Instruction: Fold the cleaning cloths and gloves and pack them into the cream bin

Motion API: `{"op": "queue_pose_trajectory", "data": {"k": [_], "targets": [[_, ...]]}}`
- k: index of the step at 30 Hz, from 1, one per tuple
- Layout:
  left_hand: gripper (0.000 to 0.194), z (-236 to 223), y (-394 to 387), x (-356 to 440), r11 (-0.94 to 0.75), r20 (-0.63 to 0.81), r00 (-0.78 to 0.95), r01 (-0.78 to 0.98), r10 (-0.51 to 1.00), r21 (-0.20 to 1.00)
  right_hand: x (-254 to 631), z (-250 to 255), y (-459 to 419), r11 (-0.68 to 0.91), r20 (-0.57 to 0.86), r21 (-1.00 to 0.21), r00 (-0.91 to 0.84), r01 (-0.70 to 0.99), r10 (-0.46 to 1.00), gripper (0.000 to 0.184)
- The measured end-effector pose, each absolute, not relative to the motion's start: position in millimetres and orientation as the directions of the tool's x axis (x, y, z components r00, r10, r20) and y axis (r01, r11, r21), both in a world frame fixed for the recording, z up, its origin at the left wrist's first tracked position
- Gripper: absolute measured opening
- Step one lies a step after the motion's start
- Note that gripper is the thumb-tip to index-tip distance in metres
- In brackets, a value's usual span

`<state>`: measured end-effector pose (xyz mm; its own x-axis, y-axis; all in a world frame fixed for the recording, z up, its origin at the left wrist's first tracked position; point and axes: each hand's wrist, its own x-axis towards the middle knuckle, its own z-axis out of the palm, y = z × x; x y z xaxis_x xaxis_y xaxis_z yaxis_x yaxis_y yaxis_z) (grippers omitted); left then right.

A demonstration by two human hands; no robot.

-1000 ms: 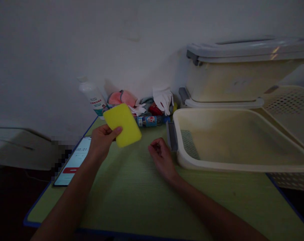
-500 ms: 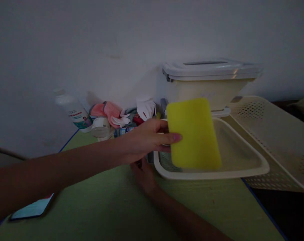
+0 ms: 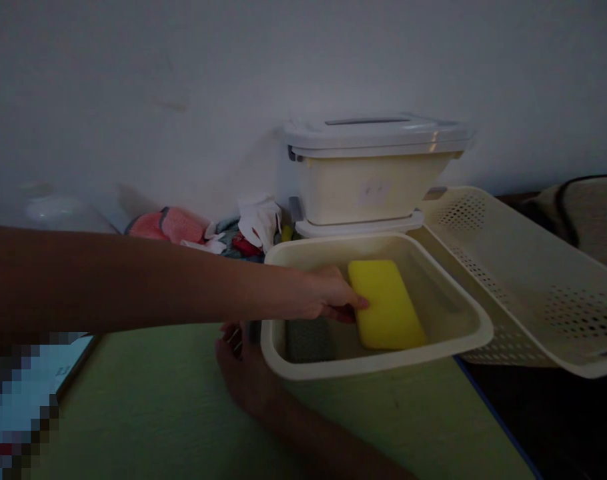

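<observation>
"Sponge first: where does the yellow slab sit?"

"Inside the cream tub, slightly toward three o'clock of its middle. I can't tell whether it touches the floor."

"And the left hand?"

"At the sponge's nine o'clock, thumb on the face, fingers partly hidden, pinching the edge."

"Right hand?"

"Outside the tub at eight o'clock, just beside the grey handle, fingers curled inward; whether they touch it or enclose anything, I can't tell."

"Around the tub?"

"Lidded storage box at twelve, perforated basket near three, white glove at ten."
</observation>
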<state>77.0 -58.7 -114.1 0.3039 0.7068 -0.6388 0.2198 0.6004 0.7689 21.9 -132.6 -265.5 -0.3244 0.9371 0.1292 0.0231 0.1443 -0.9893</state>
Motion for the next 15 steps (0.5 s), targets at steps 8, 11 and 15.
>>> {"op": "queue_pose_trajectory", "data": {"k": [8,11,15], "targets": [[0.019,-137.3,-42.6,93.7,0.551,-0.581,0.464,0.216,0.668,0.806,12.1,-276.5,-133.5,0.086,0.095,-0.995,-0.302,-0.043,0.949,0.022],[0.027,-139.8,-41.8,100.2,0.521,-0.564,0.446,0.229,0.695,0.823,7.1,-281.2,-133.9,0.081,0.101,-0.993,-0.282,-0.082,0.954,0.024],[0.028,-144.2,-45.3,104.3,0.496,-0.538,0.442,0.217,0.718,0.841,4.0,-284.7,-133.1,0.073,0.097,-0.993,-0.279,-0.096,0.955,0.025]]}}
